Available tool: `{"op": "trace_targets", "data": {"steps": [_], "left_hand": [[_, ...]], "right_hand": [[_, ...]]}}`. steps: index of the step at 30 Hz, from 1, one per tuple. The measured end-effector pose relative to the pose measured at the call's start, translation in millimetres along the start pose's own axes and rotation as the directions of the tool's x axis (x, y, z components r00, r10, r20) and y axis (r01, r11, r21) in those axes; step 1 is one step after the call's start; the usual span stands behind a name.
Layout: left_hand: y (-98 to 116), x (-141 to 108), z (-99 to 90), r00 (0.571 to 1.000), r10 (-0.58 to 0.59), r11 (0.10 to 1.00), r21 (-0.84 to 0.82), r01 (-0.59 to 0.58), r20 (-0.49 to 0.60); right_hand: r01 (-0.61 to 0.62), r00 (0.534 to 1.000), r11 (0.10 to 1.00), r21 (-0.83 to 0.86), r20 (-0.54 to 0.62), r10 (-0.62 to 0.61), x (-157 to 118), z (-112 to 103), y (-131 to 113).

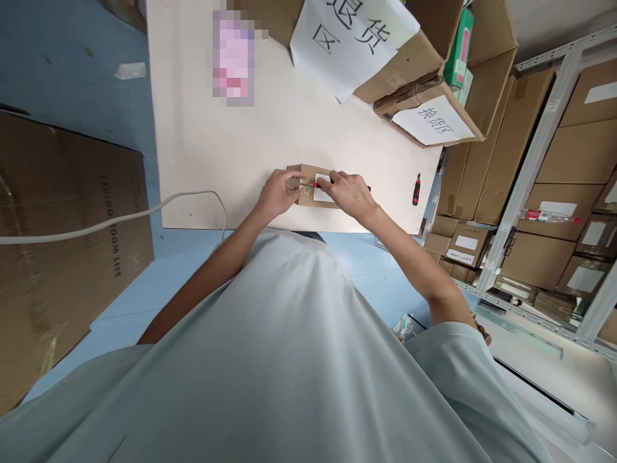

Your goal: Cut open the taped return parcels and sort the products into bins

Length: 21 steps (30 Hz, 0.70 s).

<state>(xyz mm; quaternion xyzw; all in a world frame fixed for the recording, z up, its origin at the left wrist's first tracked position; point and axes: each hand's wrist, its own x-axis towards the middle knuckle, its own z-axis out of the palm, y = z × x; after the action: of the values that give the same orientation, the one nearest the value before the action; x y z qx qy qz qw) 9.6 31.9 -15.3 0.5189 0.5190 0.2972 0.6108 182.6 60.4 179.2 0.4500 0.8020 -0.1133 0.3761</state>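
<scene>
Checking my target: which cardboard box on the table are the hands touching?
The small, nearest box; the larger boxes bearing paper signs stand farther back.

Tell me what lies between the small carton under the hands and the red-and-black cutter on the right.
In the head view, the right hand with its tool partly covers the carton; beyond it, bare tabletop reaches the cutter.

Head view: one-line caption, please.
Left hand at a small carton, right hand holding a slim tool to its tape; a red-and-black tool lies aside.
</scene>
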Motion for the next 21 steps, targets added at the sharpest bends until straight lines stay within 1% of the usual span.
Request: {"op": "trace_targets", "data": {"steps": [6,11,14,16,21], "left_hand": [[6,-2,-4.0,1.000,-0.015,1.000,0.024,0.015,0.016],[14,-7,-5.1,0.998,-0.049,0.998,0.047,0.050,-0.029],[23,-10,-4.3,0.995,-0.083,0.995,0.058,0.086,-0.060],[30,-12,-3.2,0.991,-0.096,0.993,0.065,0.102,-0.092],[40,-15,2.2,0.970,-0.151,0.981,0.088,0.171,-0.193]], "right_hand": [[0.031,0.999,0.999,-0.035,0.009,-0.031,-4,-1,4],[0.049,0.999,0.999,-0.019,0.016,-0.049,-7,6,18],[0.041,0.999,0.999,-0.003,0.032,-0.041,-12,17,36],[0.017,0.999,1.000,0.001,0.050,-0.017,-20,27,51],[-0.020,0.997,1.000,0.016,0.075,0.019,-47,66,101]]}}
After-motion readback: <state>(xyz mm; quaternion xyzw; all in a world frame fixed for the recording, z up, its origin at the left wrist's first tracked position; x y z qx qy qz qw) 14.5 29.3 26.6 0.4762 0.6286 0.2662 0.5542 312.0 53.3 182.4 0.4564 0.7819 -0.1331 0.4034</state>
